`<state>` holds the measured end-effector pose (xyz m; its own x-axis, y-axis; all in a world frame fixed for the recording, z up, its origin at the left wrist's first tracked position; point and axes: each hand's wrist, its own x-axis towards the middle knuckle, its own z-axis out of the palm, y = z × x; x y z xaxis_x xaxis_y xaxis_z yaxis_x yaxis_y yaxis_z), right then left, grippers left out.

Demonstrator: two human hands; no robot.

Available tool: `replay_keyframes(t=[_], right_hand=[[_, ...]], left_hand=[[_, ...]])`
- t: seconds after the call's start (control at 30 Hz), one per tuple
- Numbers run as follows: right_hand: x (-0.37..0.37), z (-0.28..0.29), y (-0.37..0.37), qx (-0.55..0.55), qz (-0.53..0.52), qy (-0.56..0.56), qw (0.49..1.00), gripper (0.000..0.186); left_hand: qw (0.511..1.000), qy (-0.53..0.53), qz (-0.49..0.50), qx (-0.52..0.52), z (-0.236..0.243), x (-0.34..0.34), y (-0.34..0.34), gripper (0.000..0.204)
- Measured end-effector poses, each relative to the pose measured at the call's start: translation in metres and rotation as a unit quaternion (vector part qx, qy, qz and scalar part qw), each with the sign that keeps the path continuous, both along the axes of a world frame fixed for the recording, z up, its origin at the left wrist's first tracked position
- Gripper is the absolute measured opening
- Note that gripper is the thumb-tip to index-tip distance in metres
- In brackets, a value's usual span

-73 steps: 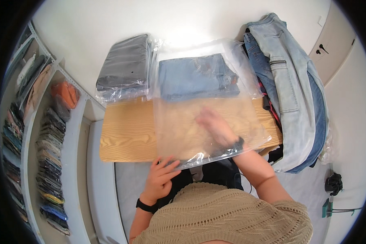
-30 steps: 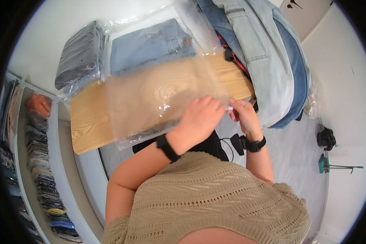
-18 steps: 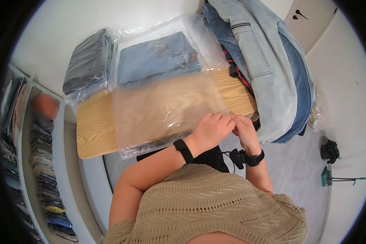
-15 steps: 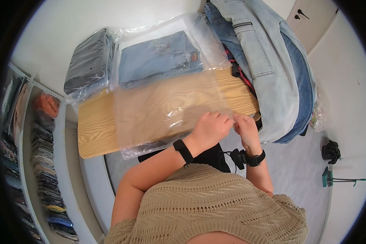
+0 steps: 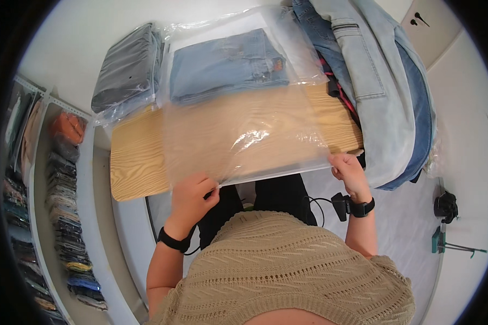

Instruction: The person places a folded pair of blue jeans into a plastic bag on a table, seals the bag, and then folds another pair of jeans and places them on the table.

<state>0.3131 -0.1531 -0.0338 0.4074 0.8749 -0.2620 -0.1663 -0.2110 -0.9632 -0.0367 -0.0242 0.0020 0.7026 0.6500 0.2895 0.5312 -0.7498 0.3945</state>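
A large clear plastic bag (image 5: 246, 143) lies over the wood-grain table (image 5: 133, 162), its near edge reaching past the table's front. Folded light blue jeans (image 5: 222, 65) lie under or inside clear plastic on a white layer at the back; I cannot tell which. My left hand (image 5: 192, 197) pinches the bag's near edge left of middle, and my right hand (image 5: 347, 173) grips that edge near its right end. To the jeans' left sits a stack of dark grey packaged garments (image 5: 124, 70).
Pale and darker denim trousers (image 5: 387, 130) drape over the table's right end. Shelves (image 5: 100, 216) of packed clothes and an orange bundle (image 5: 68, 127) line the left side. A dark bag (image 5: 447, 206) and a green long-handled object (image 5: 461, 246) are at right by the wall.
My left hand has moved from beside my right hand leftward along the bag's edge. My right hand has shifted slightly right, and the near edge is now stretched between them.
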Motion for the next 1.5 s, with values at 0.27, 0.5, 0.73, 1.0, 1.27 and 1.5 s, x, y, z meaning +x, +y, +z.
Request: replay_keyframes(t=[0.27, 0.5, 0.73, 1.0, 1.27, 1.5], right_hand=[[0.037, 0.047, 0.050, -0.110, 0.112, -0.279, 0.947, 0.034], [0.055, 0.029, 0.196, 0.067, -0.020, -0.282, 0.957, 0.050], [0.038, 0.039, 0.249, -0.158, 0.125, -0.117, 0.972, 0.067], [0.024, 0.041, 0.261, -0.143, 0.089, 0.046, 0.985, 0.068], [0.037, 0.027, 0.252, 0.019, 0.090, 0.105, 0.990, 0.051], [-0.003, 0.064, 0.161, 0.080, 0.074, 0.098, 0.989, 0.036]], left_hand=[[0.957, -0.146, 0.192, -0.164, 0.021, -0.050, 0.076, 0.032], [0.887, -0.226, 0.208, -0.346, -0.011, -0.050, 0.201, 0.052], [0.768, -0.376, 0.211, -0.473, -0.025, -0.015, 0.231, 0.044], [0.697, -0.334, 0.261, -0.578, -0.014, 0.021, 0.241, 0.041], [0.751, -0.394, 0.222, -0.480, 0.014, 0.034, 0.211, 0.025], [0.764, -0.409, 0.183, -0.465, 0.040, 0.010, 0.134, 0.019]])
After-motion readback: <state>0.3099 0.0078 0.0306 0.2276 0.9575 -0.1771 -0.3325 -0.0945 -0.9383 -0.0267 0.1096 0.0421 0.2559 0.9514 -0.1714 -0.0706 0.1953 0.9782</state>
